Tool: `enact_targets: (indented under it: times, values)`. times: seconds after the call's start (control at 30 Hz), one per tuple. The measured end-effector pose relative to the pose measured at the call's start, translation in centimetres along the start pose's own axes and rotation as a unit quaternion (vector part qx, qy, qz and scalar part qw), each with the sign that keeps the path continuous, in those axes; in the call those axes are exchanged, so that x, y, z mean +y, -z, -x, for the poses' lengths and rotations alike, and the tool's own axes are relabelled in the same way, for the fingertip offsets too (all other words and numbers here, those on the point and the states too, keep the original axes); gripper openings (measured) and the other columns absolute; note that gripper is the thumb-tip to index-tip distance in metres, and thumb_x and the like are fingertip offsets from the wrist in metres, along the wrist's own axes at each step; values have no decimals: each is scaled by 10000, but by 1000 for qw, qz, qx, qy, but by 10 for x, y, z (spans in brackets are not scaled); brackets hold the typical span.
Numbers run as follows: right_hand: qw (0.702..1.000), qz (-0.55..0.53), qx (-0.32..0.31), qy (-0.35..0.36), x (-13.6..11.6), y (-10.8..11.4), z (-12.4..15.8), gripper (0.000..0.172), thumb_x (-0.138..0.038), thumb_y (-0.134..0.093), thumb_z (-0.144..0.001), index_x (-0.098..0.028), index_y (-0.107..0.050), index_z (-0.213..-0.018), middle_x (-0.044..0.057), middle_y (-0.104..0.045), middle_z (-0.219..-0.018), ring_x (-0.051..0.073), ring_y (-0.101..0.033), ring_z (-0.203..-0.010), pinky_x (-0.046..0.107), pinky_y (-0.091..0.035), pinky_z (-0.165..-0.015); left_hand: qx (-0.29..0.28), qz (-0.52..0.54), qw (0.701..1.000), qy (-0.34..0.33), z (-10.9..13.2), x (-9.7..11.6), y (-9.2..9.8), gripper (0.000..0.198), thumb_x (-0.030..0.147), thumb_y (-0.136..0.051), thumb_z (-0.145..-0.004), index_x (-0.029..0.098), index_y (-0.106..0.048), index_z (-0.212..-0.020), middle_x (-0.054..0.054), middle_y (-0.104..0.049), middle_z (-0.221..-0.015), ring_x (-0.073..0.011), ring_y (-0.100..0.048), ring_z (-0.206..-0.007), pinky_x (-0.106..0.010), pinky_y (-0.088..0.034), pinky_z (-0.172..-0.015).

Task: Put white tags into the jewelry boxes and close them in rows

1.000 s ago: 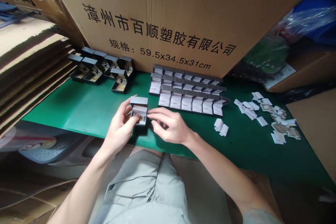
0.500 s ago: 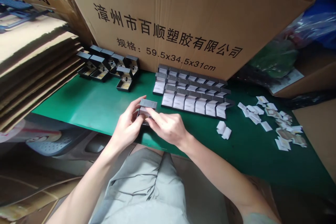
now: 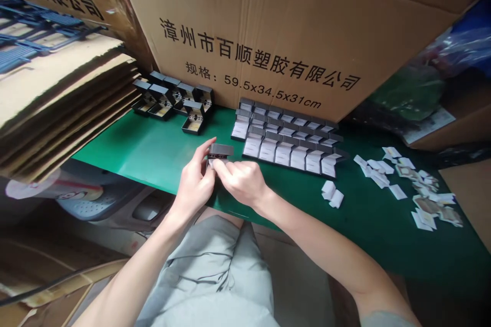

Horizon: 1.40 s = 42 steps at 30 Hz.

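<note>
A person sits at a green-topped work table (image 3: 153,148), seen from above their own head. Both hands meet just above the table's near edge, holding a small dark grey hinged box (image 3: 220,151), its lid raised and level.

The left hand (image 3: 195,184) is curled narrowly round the box's left side, thumb up against the lid's corner. The right hand (image 3: 241,182) is closed to a pinch, its fingertips (image 3: 218,164) pressed in at the box's open front, just under the lid. What lies inside is hidden by the fingers.

The box looks light and stiff, probably moulded plastic, with smooth faces that could slip. The hinge seems its weak point, so the base walls, not the lid, look like the safest hold.

Behind the hands, rows of open grey boxes with white inserts (image 3: 287,143) stand touching one another. Further back on the left sits a cluster of open dark boxes (image 3: 172,102). To the right, two white folded slips (image 3: 333,194) lie near the rows, and a scatter of loose white paper slips (image 3: 406,184) lies well apart. A large brown cardboard carton with printed characters (image 3: 287,25) stands along the back, and a stack of flat cardboard sheets (image 3: 57,97) leans in from the left.
</note>
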State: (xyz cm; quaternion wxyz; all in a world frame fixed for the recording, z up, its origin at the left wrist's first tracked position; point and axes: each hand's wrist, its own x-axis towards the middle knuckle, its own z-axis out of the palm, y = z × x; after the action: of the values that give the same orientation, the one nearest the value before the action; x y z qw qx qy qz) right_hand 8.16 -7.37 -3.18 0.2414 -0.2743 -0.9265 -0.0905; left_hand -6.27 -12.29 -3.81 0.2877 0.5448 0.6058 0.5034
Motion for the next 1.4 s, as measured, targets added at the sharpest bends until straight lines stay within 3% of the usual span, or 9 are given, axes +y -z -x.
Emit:
enact_targets:
  times: [0.17, 0.33, 0.53, 0.7, 0.8, 0.97, 1.07, 1.2, 1.4]
  values:
    - [999, -40, 8, 8, 7, -5, 3, 191, -188, -453, -1053, -199, -612, -947, -5, -559, -619, 130, -564, -559, 294, -355, -528, 3, -9, 1000, -5, 0, -1, -1, 590, 239, -534, -910, 228, -505, -1499, -87, -689, -1316, -255, -704, -1103, -408, -533, -1027]
    - [996, -20, 76, 45, 10, -8, 7, 168, -154, -491, -1028, -204, -644, -978, 18, -608, -697, 142, -579, -603, 294, -384, -541, 6, -6, 1000, -2, 0, -1, -1, 606, 223, -542, -896, 233, -507, -1501, -81, -700, -1297, -259, -700, -1114, -414, -532, -1037]
    - [992, -26, 109, 52, 9, -9, 11, 192, -140, -470, -1023, -196, -654, -1033, 66, -752, -1009, 126, -637, -678, 272, -419, -561, 5, 8, 1000, 5, 1, 1, 0, 599, 230, -542, -907, 244, -499, -1505, -93, -656, -1378, -261, -699, -1112, -419, -533, -1035]
    - [991, -36, 118, 57, 8, -12, 12, 193, -148, -482, -1023, -186, -661, -963, 38, -773, -947, 106, -630, -621, 251, -397, -517, 6, 9, 1000, -3, 2, -1, 1, 608, 212, -533, -901, 243, -497, -1507, -92, -663, -1371, -260, -703, -1109, -409, -542, -1025]
    - [988, -36, 141, 42, 7, -13, 11, 189, -151, -489, -1020, -183, -666, -962, 5, -771, -911, 93, -640, -604, 235, -404, -516, 2, 3, 1000, -8, 2, -2, 1, 627, 188, -521, -892, 243, -484, -1515, -93, -661, -1379, -254, -706, -1105, -404, -549, -1011]
    - [990, -36, 137, 24, 5, -13, 10, 247, -154, -473, -1029, -170, -666, -1182, -6, -763, -900, 87, -658, -614, 226, -443, -528, 3, -31, 999, -9, 3, -1, 1, 625, 190, -511, -905, 239, -470, -1526, -97, -661, -1382, -262, -704, -1134, -384, -572, -964]
    - [994, -45, 103, 15, 4, -13, 11, 305, -161, -472, -1033, -160, -643, -1285, 28, -759, -970, 98, -692, -699, 220, -488, -568, 3, -21, 1000, -6, 2, 0, 0, 607, 243, -544, -929, 235, -460, -1530, -106, -643, -1410, -268, -700, -1156, -367, -583, -947]
    - [994, -75, 68, -46, 3, -12, 12, 348, -169, -464, -1028, -202, -639, -1327, 53, -729, -1078, 110, -715, -827, 199, -531, -606, -5, 32, 999, 21, -1, 0, 0, 667, 336, -637, -907, 219, -441, -1534, -128, -587, -1476, -279, -693, -1176, -368, -591, -959]
    - [970, -161, 136, -123, 4, -8, 10, 344, -150, -459, -987, -201, -676, -1248, 46, -684, -1012, 85, -656, -682, 197, -526, -563, -11, 109, 992, 58, -5, 0, 2, 793, 430, -749, -841, 207, -432, -1533, -151, -618, -1425, -305, -660, -1234, -395, -588, -992]
